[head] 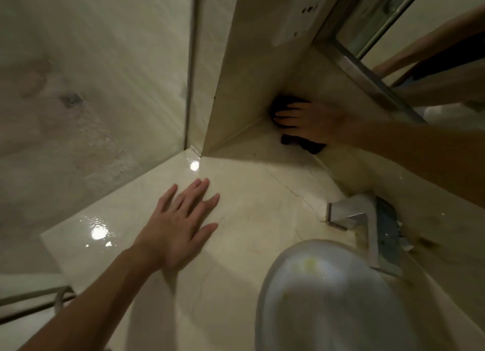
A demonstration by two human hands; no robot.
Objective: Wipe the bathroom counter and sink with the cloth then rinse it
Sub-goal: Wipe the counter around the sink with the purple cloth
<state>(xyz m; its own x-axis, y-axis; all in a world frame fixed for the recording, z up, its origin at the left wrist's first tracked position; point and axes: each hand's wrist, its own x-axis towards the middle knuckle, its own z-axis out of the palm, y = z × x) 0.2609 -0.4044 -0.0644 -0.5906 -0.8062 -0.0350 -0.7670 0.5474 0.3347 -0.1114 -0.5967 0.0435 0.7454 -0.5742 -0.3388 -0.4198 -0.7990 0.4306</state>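
A dark cloth (304, 143) lies in the far corner of the pale marble counter (244, 219), pushed against the side wall. My right hand (307, 118) presses flat on top of the cloth, fingers pointing left toward the wall. My left hand (181, 222) rests palm down on the counter nearer to me, fingers spread, holding nothing. The white round sink (328, 298) sits at the lower right, with a chrome faucet (367, 224) behind it.
A glass shower panel (91, 88) rises along the left edge of the counter. A mirror with a metal frame (372, 80) runs along the back wall at the upper right. A wall socket plate (296, 17) sits above the cloth. Wet glints show on the counter's left part.
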